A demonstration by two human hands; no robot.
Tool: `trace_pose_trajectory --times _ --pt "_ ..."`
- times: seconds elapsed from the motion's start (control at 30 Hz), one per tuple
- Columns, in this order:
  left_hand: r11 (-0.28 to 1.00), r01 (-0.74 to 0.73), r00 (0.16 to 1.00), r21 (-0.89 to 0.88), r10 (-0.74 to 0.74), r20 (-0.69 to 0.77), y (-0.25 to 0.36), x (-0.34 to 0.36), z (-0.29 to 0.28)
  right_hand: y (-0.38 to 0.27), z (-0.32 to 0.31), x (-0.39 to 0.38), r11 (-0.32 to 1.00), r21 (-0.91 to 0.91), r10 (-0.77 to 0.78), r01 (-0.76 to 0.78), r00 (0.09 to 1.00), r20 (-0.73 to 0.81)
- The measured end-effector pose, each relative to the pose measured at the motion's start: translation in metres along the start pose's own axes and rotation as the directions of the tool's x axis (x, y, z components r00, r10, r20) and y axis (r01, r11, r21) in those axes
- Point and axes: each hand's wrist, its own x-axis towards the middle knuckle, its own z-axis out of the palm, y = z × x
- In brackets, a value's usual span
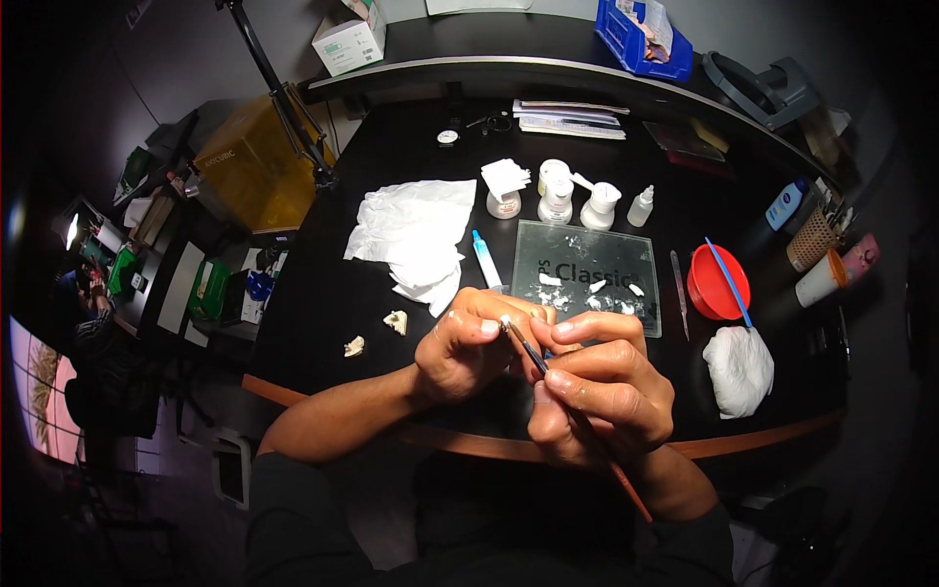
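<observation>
My right hand (pixel 614 391) grips a thin brush (pixel 616 474) with a reddish-brown handle, slanting from lower right up to the left. Its dark tip meets a tiny white piece (pixel 506 320) pinched in the fingertips of my left hand (pixel 460 342); the piece is too small to name. Both hands are close together above the table's near side, fingers closed. Just beyond them lies a glass slab (pixel 636 249) with several white lumps (pixel 551 280) on it. A white tube with a blue cap (pixel 484 256) lies beside the slab. Two cream-coloured tooth-model pieces (pixel 395 322) rest left of my hands.
White jars (pixel 555 201) and a dropper bottle (pixel 641 206) stand behind the slab. White paper towels (pixel 411 225) spread to the left. On the right are a slim spatula (pixel 678 293), a red bowl (pixel 706 293) with a blue stick (pixel 726 274) across it, and a white wad (pixel 738 377).
</observation>
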Motion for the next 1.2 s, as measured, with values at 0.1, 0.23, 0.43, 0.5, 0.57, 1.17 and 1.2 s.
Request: trace_pose_trajectory --times 0.1,0.23,0.43,0.5,0.57,1.17,1.2 --pt "1.000 -0.006 1.000 0.006 0.006 -0.009 0.0007 -0.0002 0.0006 0.0004 -0.0001 0.0000 1.000 0.003 -0.002 0.002 1.000 0.002" --pt "1.000 0.005 1.000 -0.013 -0.005 -0.015 -0.0004 -0.0014 0.0004 0.0002 0.0005 0.0005 1.000 0.016 -0.003 0.003 1.000 -0.010" --pt "0.999 -0.038 0.999 -0.033 0.038 -0.002 -0.0001 0.0002 0.0017 0.0003 0.0015 -0.0003 1.000 0.017 0.000 0.000 1.000 -0.025" --pt "0.999 -0.039 0.999 -0.027 0.039 0.004 0.0019 0.0006 0.0027 0.0004 0.0012 -0.0001 1.000 0.016 -0.005 0.005 1.000 -0.020" --pt "0.999 -0.011 1.000 0.036 0.012 -0.020 0.0041 0.0015 0.0048 -0.0006 0.0004 0.0004 1.000 0.025 0.000 0.001 1.000 -0.009" --pt "0.999 -0.038 0.999 -0.005 0.038 0.031 0.0010 0.0023 0.0016 -0.0002 0.0016 -0.0004 1.000 -0.002 -0.011 0.011 1.000 0.004" --pt "0.999 -0.038 0.999 -0.005 0.038 0.031 0.0011 0.0026 0.0015 -0.0001 0.0015 -0.0005 1.000 -0.002 -0.010 0.010 1.000 0.004"
